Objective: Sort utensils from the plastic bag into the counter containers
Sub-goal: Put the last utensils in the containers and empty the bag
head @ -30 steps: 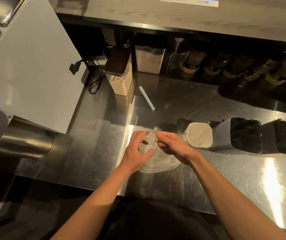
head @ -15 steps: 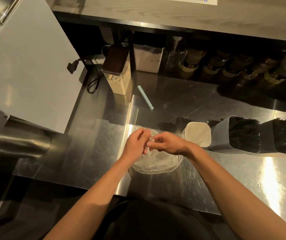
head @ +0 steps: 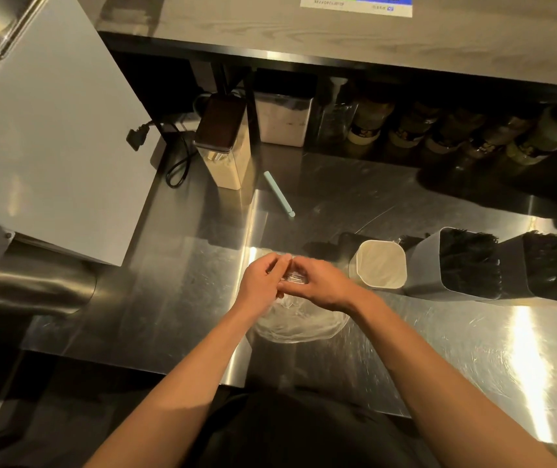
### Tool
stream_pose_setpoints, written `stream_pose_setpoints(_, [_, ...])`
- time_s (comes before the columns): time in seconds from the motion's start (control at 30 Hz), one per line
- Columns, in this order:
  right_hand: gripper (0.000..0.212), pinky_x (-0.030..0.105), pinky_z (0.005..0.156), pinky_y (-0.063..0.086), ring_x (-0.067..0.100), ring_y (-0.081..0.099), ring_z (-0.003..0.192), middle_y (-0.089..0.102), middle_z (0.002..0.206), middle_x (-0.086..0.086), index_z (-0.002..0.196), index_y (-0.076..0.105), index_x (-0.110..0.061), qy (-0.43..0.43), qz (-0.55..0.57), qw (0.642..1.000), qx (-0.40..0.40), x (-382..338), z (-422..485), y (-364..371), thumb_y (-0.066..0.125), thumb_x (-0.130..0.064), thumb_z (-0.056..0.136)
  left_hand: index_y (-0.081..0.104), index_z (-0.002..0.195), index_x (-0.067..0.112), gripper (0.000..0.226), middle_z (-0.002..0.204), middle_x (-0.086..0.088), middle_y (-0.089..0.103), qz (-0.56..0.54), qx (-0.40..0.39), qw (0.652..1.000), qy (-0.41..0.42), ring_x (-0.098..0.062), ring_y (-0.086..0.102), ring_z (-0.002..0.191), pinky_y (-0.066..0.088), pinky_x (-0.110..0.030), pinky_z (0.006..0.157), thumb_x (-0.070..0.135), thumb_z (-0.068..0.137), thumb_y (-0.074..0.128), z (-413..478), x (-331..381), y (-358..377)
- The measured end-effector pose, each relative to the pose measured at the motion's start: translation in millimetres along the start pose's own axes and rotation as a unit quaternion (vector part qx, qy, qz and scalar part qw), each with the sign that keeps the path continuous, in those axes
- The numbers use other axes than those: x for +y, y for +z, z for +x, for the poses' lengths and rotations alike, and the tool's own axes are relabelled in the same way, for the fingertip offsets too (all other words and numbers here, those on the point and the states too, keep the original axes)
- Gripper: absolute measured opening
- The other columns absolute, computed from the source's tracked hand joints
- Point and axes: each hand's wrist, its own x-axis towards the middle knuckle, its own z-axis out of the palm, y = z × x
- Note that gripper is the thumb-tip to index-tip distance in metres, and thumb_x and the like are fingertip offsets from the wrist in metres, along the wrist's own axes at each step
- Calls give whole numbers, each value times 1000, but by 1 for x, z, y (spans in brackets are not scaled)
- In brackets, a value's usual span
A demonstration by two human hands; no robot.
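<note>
Nearest the person, just below the fingers, the belly of the clear plastic bag [head: 300,327] slumps on the steel worktop [head: 439,349]. What it holds is too transparent and glary to make out. Above it, the left hand [head: 261,283] and right hand [head: 319,285] meet at the bag's gathered neck, and the curled fingers [head: 279,265] of both pinch the crumpled plastic between them. The step in hand looks like opening the bag, so the sorting itself seems barely begun from this bag.

Just right of the fingers stands a cream container [head: 380,265], which looks empty inside. Further right sit two grey containers, the first [head: 422,265] and the second [head: 513,268], each packed with black utensils [head: 469,261]. Those two look well stocked, and the cream one appears to be the one waiting.

Beyond the fingers a pale teal stick [head: 278,194] lies loose on the worktop, apart from every container. It may need sorting too.
</note>
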Motion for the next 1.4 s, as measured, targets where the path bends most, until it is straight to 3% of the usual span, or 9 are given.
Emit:
stream_pose_setpoints(0.1, [46,36,87,56,11,63,95,65,109,-8,120,52,-27,41,20,999,1,1,0,1,69,-52,86,70,97,19,18,86,3,71,7,26,1000,17,-9,67,74,48,-16,59,33,101,58,0,-4,3])
stream_pose_setpoints(0.2, [37,37,78,52,16,61,83,64,94,-1,110,42,-27,81,70,994,17,6,-1,2,59,-53,90,66,91,17,17,75,3,67,-35,44,998,8,-10,63,64,47,-23,56,32,98,62,-1,-5,4])
stream_pose_setpoints(0.4, [35,30,66,43,9,51,68,57,78,-1,91,57,-16,87,199,959,182,11,5,1,31,-31,107,56,93,11,25,75,-2,58,-168,69,981,-73,-9,55,59,45,-18,54,33,104,51,-2,-6,9])
stream_pose_setpoints(0.63, [46,23,53,38,12,53,59,66,71,5,81,55,-13,197,581,723,317,-4,15,8,30,-40,109,59,92,11,28,68,1,53,-217,132,963,-90,-6,49,58,43,-16,54,34,105,48,-5,-4,13])
stream_pose_setpoints(0.87, [60,30,104,40,14,60,117,70,113,-3,104,73,-7,245,559,708,355,-6,24,28,26,-44,108,64,87,16,29,64,10,57,-168,120,975,-78,-7,51,60,45,-27,60,35,104,50,-8,-3,35])
stream_pose_setpoints(1.0, [54,32,109,35,18,64,116,74,112,1,69,53,-19,206,627,672,336,-7,20,22,25,-42,109,64,89,17,27,68,11,58,-127,137,981,-59,-6,54,64,48,-26,67,35,105,50,-12,-4,40])
stream_pose_setpoints(1.17, [48,35,109,42,26,64,115,71,114,15,71,42,-14,163,721,592,321,-8,16,23,25,-39,109,62,95,15,20,78,7,60,-60,159,985,-21,-7,54,70,43,-13,63,26,105,49,-14,1,49])
stream_pose_setpoints(1.3, [48,35,107,45,22,66,111,72,115,15,74,42,-13,158,718,591,331,-12,16,24,24,-40,109,60,96,17,22,83,3,63,-44,179,983,-16,-11,60,74,45,-13,60,29,107,45,-15,5,53])
stream_pose_setpoints(1.4, [46,33,75,52,19,69,100,75,111,8,77,43,-16,190,676,625,342,-18,13,20,25,-44,109,60,93,17,23,78,3,62,-62,165,984,-21,-6,58,64,45,-19,57,30,106,46,-16,9,59])
